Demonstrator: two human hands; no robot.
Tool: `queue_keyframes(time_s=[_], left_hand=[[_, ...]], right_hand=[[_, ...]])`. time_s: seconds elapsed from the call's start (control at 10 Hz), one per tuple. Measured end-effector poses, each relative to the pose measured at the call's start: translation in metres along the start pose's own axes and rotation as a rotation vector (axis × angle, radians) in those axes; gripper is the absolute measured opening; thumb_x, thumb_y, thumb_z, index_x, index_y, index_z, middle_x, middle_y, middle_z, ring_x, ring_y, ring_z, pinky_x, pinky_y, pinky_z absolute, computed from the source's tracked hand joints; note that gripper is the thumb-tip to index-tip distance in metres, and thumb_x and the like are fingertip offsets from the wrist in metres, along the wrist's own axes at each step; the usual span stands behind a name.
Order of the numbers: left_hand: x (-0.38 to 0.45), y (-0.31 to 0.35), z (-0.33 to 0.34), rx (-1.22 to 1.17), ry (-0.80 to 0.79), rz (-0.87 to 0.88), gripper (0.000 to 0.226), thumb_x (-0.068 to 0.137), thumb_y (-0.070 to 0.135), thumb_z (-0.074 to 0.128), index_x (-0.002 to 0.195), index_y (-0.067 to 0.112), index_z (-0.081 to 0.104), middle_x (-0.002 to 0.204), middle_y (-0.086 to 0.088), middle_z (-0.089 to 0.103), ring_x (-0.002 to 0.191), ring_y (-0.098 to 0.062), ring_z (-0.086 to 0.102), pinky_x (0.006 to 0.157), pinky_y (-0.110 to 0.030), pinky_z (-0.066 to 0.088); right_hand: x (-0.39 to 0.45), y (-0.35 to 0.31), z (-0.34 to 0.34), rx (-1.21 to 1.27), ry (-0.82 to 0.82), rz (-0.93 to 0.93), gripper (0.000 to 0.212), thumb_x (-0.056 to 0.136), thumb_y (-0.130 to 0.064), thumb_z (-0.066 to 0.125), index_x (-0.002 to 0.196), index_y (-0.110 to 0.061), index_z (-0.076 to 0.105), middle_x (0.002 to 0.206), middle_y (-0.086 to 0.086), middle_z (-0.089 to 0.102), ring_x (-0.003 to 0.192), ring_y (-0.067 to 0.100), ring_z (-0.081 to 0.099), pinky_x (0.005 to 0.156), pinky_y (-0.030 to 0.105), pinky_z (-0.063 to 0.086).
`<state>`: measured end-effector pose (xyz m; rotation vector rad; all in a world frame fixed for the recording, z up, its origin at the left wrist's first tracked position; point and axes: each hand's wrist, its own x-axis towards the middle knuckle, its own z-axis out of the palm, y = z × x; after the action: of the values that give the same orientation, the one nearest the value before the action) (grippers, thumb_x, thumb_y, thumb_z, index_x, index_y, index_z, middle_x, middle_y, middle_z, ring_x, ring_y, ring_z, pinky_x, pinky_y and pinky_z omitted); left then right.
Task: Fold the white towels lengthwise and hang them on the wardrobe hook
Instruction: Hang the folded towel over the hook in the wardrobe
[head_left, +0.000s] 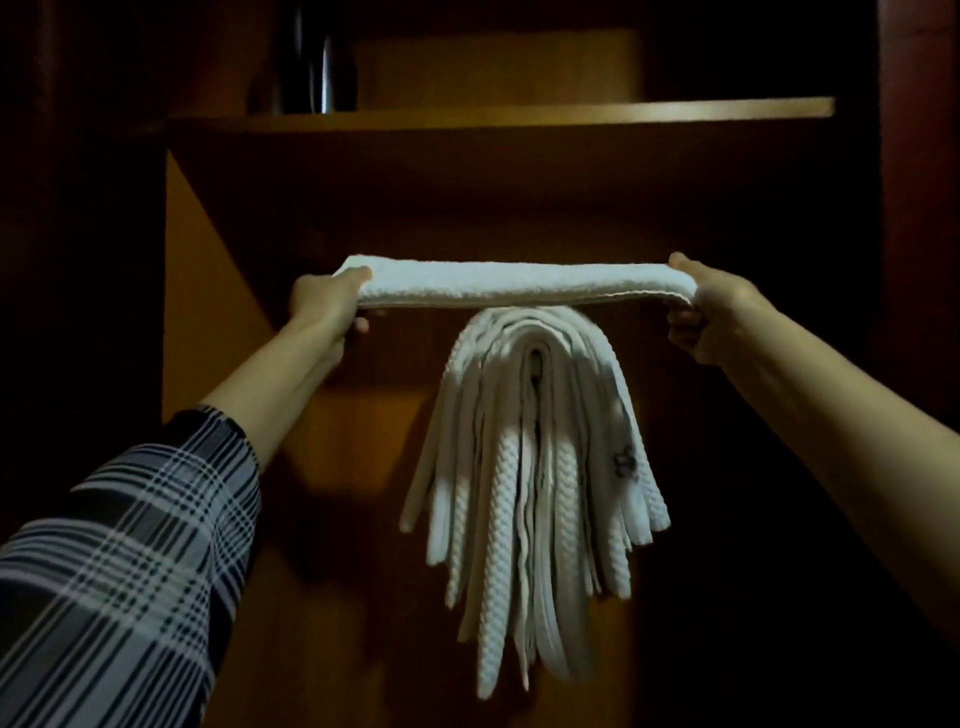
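In the head view, a folded white towel (511, 283) is held out level as a long narrow band between two raised hands. Its left end is grasped by the left hand (324, 304), with the thumb laid over the top and the fingers curled beneath. Its right end is pinched by the right hand (709, 312) in the same manner, the thumb being seen on top. The band is stretched straight and is held just above a bundle of hung towels (535, 457), which is draped over a hook (535, 364) barely seen in the shadow at the middle of the bundle. Whether the held towel touches the bundle cannot be told. Farther off, the wooden wardrobe (218, 270) is seen, dimly lit, with a shelf (519, 117) across its top. A dark, shiny object (324, 62) is stood on the left part of that shelf. A plaid sleeve (135, 561) is worn on the left arm, near the lower left.
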<state>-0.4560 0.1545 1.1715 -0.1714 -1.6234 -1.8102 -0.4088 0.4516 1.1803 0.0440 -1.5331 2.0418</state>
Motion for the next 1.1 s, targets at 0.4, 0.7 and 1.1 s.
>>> queue_keyframes(time_s=[0.4, 0.7, 1.1], left_hand=[[0.110, -0.030, 0.085, -0.104, -0.064, -0.148, 0.018, 0.089, 0.013, 0.048, 0.094, 0.012, 0.065, 0.044, 0.002, 0.059, 0.021, 0.000, 0.035, 0.033, -0.008, 0.032], [0.087, -0.129, 0.096, -0.034, -0.092, 0.075, 0.053, 0.093, 0.016, 0.052, 0.143, 0.023, 0.036, 0.074, -0.003, 0.063, 0.033, 0.003, 0.044, 0.031, -0.012, 0.031], [0.063, -0.136, 0.080, 0.067, -0.486, -0.014, 0.030, 0.097, 0.023, 0.046, 0.123, 0.025, 0.060, 0.036, 0.012, 0.043, 0.029, -0.001, 0.036, 0.031, -0.012, 0.027]], right_hand=[[0.116, 0.016, 0.024, 0.061, 0.010, -0.056, 0.032, 0.093, -0.007, 0.034, 0.062, -0.017, 0.040, 0.028, -0.006, 0.037, 0.020, 0.003, 0.023, 0.030, 0.007, 0.014], [0.144, 0.086, 0.010, -0.047, 0.103, -0.005, 0.021, 0.091, -0.020, 0.057, 0.074, -0.009, 0.056, 0.032, -0.003, 0.046, 0.021, 0.006, 0.030, 0.029, 0.009, 0.021], [0.122, 0.111, 0.001, -0.654, -0.046, -0.323, 0.021, 0.089, -0.030, 0.062, 0.105, -0.019, 0.068, 0.078, -0.001, 0.072, 0.060, 0.011, 0.064, 0.052, 0.022, 0.049]])
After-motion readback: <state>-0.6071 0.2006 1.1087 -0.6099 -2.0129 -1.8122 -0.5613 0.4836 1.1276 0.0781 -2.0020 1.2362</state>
